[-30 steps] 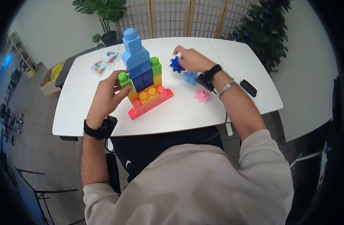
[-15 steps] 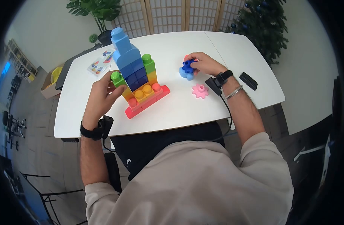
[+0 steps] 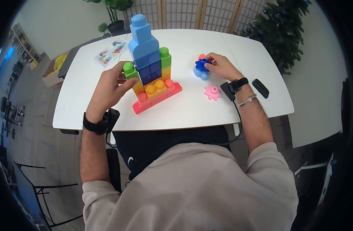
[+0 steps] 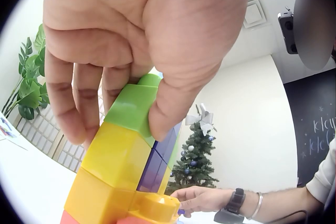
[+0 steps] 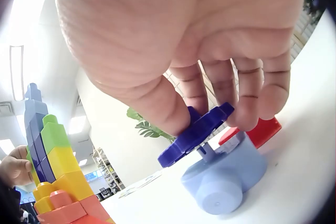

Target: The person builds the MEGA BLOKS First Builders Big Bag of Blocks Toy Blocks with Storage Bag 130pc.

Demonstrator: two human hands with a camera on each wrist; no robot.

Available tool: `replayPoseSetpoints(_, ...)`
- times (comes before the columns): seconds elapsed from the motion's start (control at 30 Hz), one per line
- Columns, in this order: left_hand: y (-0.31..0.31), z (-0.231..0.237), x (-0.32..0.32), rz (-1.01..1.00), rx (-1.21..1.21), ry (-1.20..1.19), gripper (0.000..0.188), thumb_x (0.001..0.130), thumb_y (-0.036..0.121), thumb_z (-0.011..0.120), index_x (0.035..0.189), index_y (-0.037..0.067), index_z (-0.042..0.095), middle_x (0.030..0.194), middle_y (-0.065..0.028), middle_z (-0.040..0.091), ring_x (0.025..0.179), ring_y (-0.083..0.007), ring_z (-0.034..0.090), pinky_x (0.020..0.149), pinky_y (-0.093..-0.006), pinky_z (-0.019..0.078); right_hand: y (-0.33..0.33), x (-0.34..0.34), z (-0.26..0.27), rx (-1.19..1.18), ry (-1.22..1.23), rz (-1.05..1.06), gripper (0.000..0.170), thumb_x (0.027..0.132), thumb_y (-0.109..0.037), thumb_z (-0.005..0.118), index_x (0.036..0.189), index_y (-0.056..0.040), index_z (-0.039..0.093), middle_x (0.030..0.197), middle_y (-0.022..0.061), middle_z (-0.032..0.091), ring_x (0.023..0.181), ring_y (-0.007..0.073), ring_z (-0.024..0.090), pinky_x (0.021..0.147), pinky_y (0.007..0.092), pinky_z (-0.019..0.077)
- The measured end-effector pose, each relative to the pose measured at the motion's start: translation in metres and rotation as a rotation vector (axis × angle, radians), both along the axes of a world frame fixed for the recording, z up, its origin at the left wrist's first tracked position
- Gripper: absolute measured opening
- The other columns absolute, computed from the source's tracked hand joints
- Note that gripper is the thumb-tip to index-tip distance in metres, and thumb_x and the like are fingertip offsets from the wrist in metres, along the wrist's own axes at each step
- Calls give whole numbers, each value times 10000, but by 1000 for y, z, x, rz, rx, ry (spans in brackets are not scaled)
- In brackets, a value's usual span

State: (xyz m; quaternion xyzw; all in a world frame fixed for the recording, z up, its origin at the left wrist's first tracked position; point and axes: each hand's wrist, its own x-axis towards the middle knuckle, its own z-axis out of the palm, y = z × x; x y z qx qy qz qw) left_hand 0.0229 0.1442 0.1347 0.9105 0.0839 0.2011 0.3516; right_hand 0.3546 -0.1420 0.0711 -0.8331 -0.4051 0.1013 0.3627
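My left hand (image 3: 110,85) holds the upper left of a block tower (image 3: 149,57), its thumb against a green block (image 4: 134,107) and its fingers on the far side. Below that block are yellow, orange and red ones. At the right, my right hand (image 3: 224,68) pinches a dark blue gear (image 5: 197,134) between thumb and fingers. The gear is tilted over a light blue block (image 5: 226,174), whose short peg shows just under it. Behind that block lies a red piece (image 5: 265,132). A pink gear (image 3: 212,92) lies on the table nearer to me.
A printed sheet (image 3: 111,52) lies on the white table (image 3: 191,111) at the far left. A black case (image 3: 260,88) is to the right of my right wrist. A cable (image 3: 240,123) hangs from the right wrist camera over the table's front edge.
My right hand has brought the dark blue gear from behind the light blue block to over it. The left hand has stayed at the green block.
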Motion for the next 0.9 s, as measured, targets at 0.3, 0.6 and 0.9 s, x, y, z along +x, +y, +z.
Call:
replayPoseSetpoints(0.3,-1,0,0,25,16,18,480,995,206,813,1377,-30,643,1027,-208,786,971,-312,808,855,-380,637,-8,-2,7,-127,-332,57,379,908,-237,802,1211,-21,732,1073,123,694,909,246,678,853,374,573)
replayPoseSetpoints(0.6,-5,4,-1,22,15,30,457,997,205,803,1351,-39,648,1035,-211,785,961,-312,802,861,-386,633,3,-21,38,-255,-551,121,390,862,-191,805,1226,-57,764,1108,178,717,1014,348,722,936,437,588)
replayPoseSetpoints(0.9,-11,13,-3,19,12,59,420,1019,139,780,1367,-40,628,1082,-178,792,1004,-246,801,915,-356,628,29,-15,36,-314,-524,283,253,878,-39,787,1128,-22,825,1105,164,772,1047,346,740,949,417,608)
